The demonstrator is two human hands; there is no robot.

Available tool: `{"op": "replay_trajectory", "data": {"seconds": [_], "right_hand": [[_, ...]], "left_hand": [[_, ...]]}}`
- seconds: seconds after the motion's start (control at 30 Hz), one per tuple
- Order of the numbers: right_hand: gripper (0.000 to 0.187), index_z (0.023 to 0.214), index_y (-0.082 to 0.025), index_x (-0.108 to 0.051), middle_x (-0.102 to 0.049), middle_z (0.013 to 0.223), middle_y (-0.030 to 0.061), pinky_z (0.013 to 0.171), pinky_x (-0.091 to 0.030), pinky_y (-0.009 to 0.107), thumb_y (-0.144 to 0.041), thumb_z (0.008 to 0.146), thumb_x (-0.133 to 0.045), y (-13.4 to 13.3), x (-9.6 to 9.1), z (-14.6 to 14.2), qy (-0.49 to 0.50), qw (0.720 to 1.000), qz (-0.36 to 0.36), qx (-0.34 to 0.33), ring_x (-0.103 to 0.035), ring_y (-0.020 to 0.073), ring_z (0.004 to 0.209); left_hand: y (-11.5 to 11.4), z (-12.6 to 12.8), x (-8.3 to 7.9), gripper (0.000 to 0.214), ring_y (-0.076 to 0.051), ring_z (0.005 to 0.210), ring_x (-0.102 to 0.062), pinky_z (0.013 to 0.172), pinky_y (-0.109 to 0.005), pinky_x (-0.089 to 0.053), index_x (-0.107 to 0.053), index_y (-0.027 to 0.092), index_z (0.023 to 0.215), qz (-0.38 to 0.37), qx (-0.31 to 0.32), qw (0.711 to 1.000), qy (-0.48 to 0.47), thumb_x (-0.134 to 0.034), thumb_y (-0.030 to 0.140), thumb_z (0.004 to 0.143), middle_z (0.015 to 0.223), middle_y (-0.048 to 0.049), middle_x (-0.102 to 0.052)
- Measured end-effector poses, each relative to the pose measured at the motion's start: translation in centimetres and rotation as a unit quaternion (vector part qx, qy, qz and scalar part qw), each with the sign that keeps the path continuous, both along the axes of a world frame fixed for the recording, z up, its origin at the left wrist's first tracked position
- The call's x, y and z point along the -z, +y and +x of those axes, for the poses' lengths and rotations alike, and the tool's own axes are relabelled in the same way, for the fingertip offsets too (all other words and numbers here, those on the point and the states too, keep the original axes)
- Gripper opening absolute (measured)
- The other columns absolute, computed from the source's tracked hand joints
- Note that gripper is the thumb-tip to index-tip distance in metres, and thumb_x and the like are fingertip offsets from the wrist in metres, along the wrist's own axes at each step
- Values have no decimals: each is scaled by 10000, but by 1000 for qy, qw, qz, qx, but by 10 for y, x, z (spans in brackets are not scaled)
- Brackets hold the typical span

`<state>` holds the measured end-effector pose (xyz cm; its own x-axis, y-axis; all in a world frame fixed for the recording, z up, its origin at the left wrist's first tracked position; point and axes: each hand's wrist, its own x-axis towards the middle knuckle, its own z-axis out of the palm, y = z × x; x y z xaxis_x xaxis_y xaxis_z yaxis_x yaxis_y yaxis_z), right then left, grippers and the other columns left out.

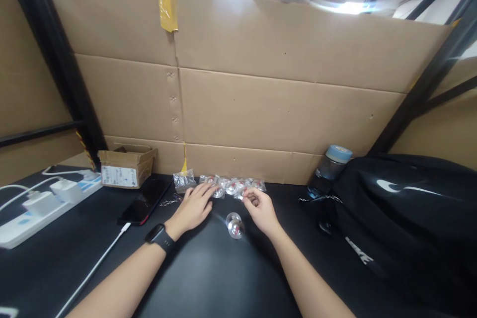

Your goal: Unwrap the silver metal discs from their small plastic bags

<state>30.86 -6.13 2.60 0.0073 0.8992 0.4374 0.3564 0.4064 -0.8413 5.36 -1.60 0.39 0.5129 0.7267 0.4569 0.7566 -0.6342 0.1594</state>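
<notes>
Small clear plastic packets (231, 187), with round shiny pieces and red marks inside, lie in a row along the foot of the cardboard wall. My left hand (194, 207), with a black watch on its wrist, is laid out flat, fingers stretched and fingertips at the left part of this row. At the row's right part, my right hand (260, 208) has thumb and forefinger pinched at the edge of a packet; the curled fingers partly hide it. Between my hands, nearer to me, two clear round discs (236, 229) overlap on the black table, one bearing a red mark.
Left of the row are an empty-looking clear bag (184, 179), a black phone (145, 201) on a white cable, an open cardboard box (126, 166) and a white power strip (48, 206). A blue-lidded bottle (328, 171) and a black backpack (406, 208) stand right.
</notes>
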Motion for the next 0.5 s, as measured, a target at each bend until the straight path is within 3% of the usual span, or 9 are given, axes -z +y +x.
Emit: {"op": "replay_trajectory", "data": {"seconds": [0.17, 0.33, 0.5], "right_hand": [[77, 846, -208, -671, -667, 748, 7, 568, -434, 249, -263, 830, -619, -2, -1, 0, -31, 1000, -3, 4, -575, 151, 606], [78, 851, -212, -677, -673, 749, 3, 577, -427, 247, -240, 833, -607, -3, 0, -1, -53, 999, 0, -5, -580, 152, 622], [92, 860, -207, -685, -676, 741, 2, 582, -435, 247, -237, 835, -602, -3, 1, -1, -58, 998, 2, -15, -593, 155, 635]], "left_hand": [[-3, 6, 5, 519, -308, 1344, -419, 1076, -482, -322, -406, 287, 1496, -37, 16, 999, 8, -456, 341, 982, 1439, -104, -545], [-4, 7, 2, 411, -296, 1227, -497, 1015, -439, -357, -530, 270, 1381, -19, 4, 1000, 16, -475, 359, 983, 1232, -107, -628], [-7, 11, 1, 305, -268, 1157, -548, 969, -410, -348, -603, 245, 1249, 8, -4, 1000, 20, -418, 291, 1011, 1186, -106, -658]]}}
